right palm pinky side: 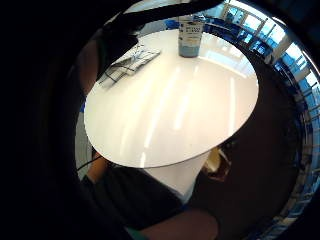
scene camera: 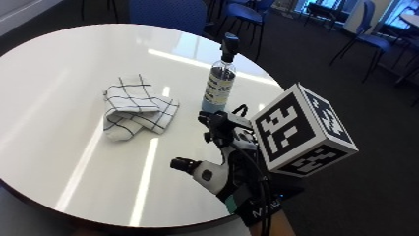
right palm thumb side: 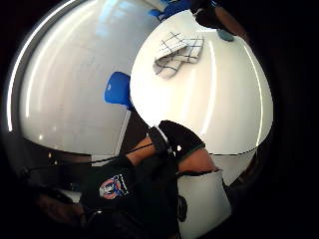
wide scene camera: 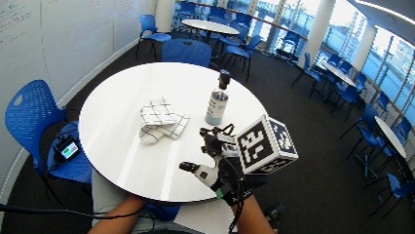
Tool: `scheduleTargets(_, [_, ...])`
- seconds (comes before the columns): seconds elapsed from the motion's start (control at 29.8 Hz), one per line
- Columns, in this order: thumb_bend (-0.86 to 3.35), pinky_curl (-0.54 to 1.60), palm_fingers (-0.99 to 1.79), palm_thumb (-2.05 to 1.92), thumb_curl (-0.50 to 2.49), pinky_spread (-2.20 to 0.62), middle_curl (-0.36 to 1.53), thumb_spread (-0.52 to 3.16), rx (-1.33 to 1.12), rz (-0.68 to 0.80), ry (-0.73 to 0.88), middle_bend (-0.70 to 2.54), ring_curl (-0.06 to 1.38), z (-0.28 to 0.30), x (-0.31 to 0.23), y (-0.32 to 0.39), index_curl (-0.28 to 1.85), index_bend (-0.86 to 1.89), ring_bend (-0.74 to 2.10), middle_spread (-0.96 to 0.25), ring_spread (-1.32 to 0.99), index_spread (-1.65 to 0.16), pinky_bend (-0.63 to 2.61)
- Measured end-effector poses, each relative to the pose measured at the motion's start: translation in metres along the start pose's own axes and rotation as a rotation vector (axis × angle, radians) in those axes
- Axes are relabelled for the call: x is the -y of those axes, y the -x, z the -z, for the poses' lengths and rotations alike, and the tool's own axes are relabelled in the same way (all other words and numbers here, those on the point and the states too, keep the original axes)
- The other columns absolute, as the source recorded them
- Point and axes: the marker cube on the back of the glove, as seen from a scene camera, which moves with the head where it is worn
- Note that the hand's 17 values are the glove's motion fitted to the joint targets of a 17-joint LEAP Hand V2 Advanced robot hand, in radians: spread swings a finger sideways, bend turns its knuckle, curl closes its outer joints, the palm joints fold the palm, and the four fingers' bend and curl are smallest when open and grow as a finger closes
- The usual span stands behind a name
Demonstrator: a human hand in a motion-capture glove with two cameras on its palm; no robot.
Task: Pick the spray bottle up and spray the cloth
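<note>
right hand (scene camera: 245, 169) short of the upright spray bottle (scene camera: 221, 78), grip state can't tell, holding nothing; cloth (scene camera: 137, 107) beside bottle, handy as spray target

On the table (scene camera: 59, 78) the cloth (scene camera: 138, 107) lies left of the bottle (scene camera: 220, 82), the two near but apart. The bottle stands upright towards the table's far right edge. The right hand (scene camera: 229, 167) is above the near right edge, in front of the bottle.
</note>
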Motion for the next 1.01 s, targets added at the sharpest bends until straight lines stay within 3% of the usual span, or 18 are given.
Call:
scheduleTargets(0.37, [0.17,0.18,0.53,0.46,0.15,0.19,0.16,0.78,0.006,-0.002,0.002,0.22,0.16,0.001,0.0,0.0,0.22,0.26,0.29,0.02,0.06,-0.35,0.27])
scheduleTargets(1.01, [0.05,0.24,0.61,0.56,0.23,0.22,0.25,0.96,0.121,-0.079,-0.125,0.19,0.23,-0.004,0.053,-0.018,0.3,0.19,0.29,0.02,0.05,-0.39,0.19])
